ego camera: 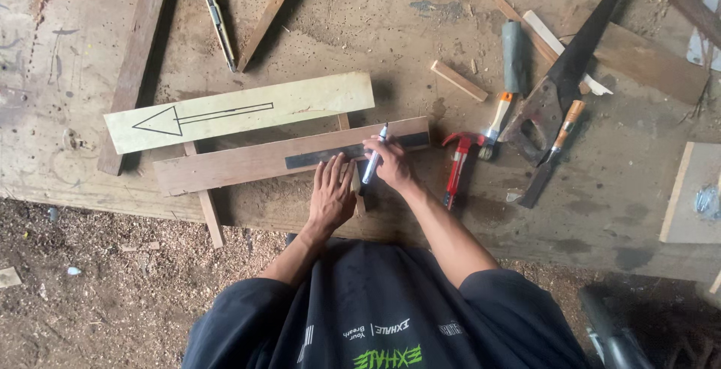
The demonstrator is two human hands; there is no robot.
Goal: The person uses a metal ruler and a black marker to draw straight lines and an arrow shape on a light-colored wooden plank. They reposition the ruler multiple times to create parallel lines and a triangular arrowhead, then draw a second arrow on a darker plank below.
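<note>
No containers are seen on the bench [420,39]; every item lies loose on its worn, stained wooden surface.

A long reddish-brown board [240,162] lies across the bench near its front edge, tilted slightly upward to the right. A dark, flat metal ruler [315,157] is laid along the upper face of the board. The left hand [331,192] is pressed flat on the board and ruler, its fingers [330,170] spread and released, gripping nothing. The right hand [390,165] is closed around a marker [373,160], grasped in a writing hold with the tip toward the ruler's edge.

Just behind the board, a pale, cream-coloured plank [300,99] is noted, bearing a drawn outline of an arrow pointing left. Both pieces rest on thin wooden strips [210,215], one of which overhangs the bench edge.

To the right of the hands, a hammer [460,160] with a red head is seen, touching a chisel [496,121] with a pale handle. Further right, a hand saw [578,54] with a dark, tapering blade lies diagonally, with a second orange-handled chisel [562,132] laid over its handle. A grey cylindrical roll [513,55] and scattered offcuts [458,80] lie near them. A utility knife [219,27] lies at the upper left beside a dark batten [139,54].

The floor [113,279] below is covered in sawdust and chips.
</note>
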